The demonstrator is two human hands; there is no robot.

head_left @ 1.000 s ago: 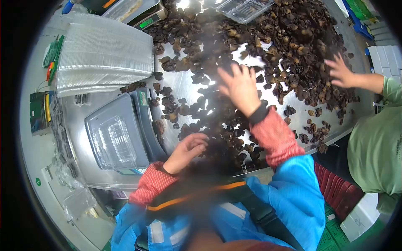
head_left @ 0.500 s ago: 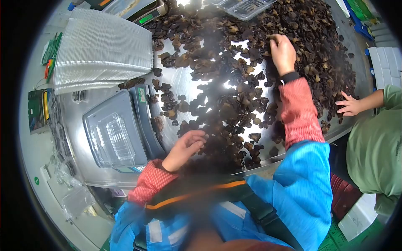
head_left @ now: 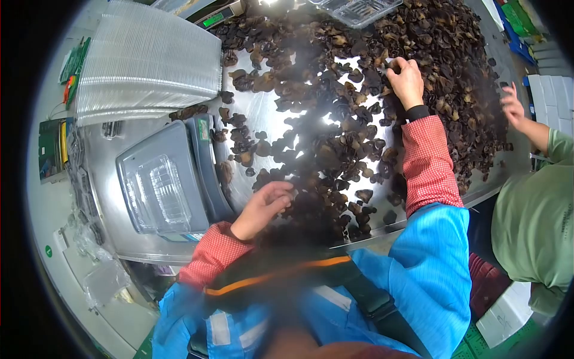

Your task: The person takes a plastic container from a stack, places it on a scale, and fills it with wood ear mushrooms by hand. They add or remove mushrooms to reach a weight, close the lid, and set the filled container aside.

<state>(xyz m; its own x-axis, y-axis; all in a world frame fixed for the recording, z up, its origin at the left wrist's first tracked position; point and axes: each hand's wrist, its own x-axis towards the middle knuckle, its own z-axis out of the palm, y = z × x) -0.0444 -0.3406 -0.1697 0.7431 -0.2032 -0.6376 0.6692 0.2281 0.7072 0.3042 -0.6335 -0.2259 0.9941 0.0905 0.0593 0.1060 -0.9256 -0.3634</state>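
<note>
Dark brown wood ear mushrooms [head_left: 335,158] lie scattered over the metal table [head_left: 254,113], with a dense heap [head_left: 448,66] at the right. My right hand [head_left: 407,82] reaches to the left edge of that heap, its thumb and fingers pinched around a small dark mushroom. Closer to my body, my left hand [head_left: 262,209] hovers by the near mushrooms. Its fingers are curled toward the thumb, and I cannot make out whether anything small sits between them. A blurred dark smear crosses the middle of the view and hides part of the mushrooms.
Grey bins [head_left: 158,179] with a clear plastic tray [head_left: 161,188] stand at the left. Behind them is a tall stack of clear trays [head_left: 149,63]. Another clear tray [head_left: 362,12] and a scale [head_left: 218,17] are at the back. A co-worker's hand [head_left: 512,106] is at the right.
My right hand has shifted slightly down and its fingers have bent more. My left hand stays nearly still. The co-worker's hand has lifted off the heap, moving up and right.
</note>
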